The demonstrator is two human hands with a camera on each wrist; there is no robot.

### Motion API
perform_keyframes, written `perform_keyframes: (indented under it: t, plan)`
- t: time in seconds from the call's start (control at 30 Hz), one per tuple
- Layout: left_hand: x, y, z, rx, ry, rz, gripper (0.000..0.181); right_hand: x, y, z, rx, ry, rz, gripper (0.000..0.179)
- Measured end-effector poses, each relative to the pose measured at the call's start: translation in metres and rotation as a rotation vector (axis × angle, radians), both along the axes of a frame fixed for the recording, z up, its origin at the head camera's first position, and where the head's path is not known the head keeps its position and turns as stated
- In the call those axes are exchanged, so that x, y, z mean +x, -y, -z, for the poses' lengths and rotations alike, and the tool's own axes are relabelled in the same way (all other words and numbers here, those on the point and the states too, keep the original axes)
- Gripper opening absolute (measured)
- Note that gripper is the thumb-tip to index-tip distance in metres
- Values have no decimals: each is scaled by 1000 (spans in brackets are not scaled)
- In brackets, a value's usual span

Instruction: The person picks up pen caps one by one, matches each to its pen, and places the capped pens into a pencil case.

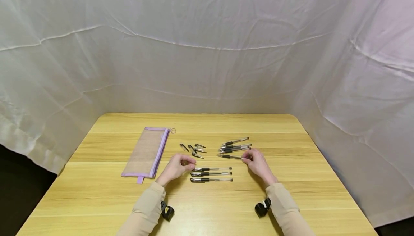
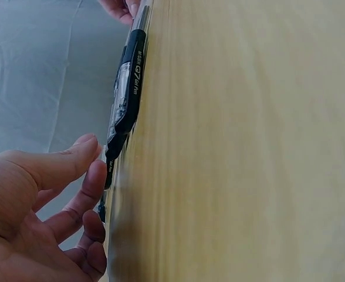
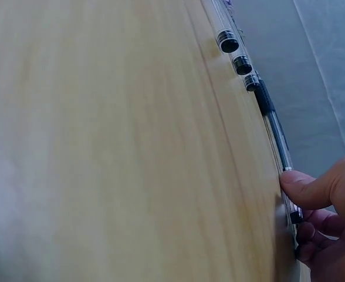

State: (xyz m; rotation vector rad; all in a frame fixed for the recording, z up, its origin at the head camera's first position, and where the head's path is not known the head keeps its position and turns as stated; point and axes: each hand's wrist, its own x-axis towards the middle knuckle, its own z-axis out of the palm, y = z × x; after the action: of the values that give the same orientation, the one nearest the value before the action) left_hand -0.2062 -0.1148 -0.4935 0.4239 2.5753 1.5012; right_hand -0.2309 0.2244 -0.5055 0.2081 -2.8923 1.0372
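Three capped gel pens (image 1: pixel 211 173) lie in a row, their black caps to the left. My left hand (image 1: pixel 178 167) is at the cap end of the farthest one, thumb and forefinger loosely bent; the left wrist view shows no clear grip. My right hand (image 1: pixel 257 163) pinches the rear end of an uncapped pen (image 1: pixel 231 156), whose tip points left. In the right wrist view, the thumb (image 3: pixel 304 189) presses on its clear barrel, low at the tabletop. Several more uncapped pens (image 1: pixel 235 146) lie just beyond. Loose black pen caps (image 1: pixel 198 155) are scattered beyond my left hand.
A mesh zip pouch (image 1: pixel 145 151) with purple edging lies flat at the left, its ring toward the back and a tab toward the front. The wooden table (image 1: pixel 207 207) ends at pale hanging cloth (image 1: pixel 207 74) behind.
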Motion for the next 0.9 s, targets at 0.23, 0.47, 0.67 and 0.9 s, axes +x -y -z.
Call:
perform_keyframes:
  t: [0.23, 0.47, 0.67, 0.9]
  plan:
    - [1, 1, 0, 13, 0, 8, 18, 1, -1, 1, -24, -18, -5, 5]
    - [1, 1, 0, 20, 3, 9, 18, 3, 0, 0, -48, -29, -9, 3]
    - [1, 2, 0, 19, 2, 3, 19, 4, 2, -1, -72, -24, -31, 4]
    - [2, 1, -2, 18, -7, -30, 19, 5, 3, -1, -107, -24, -57, 4]
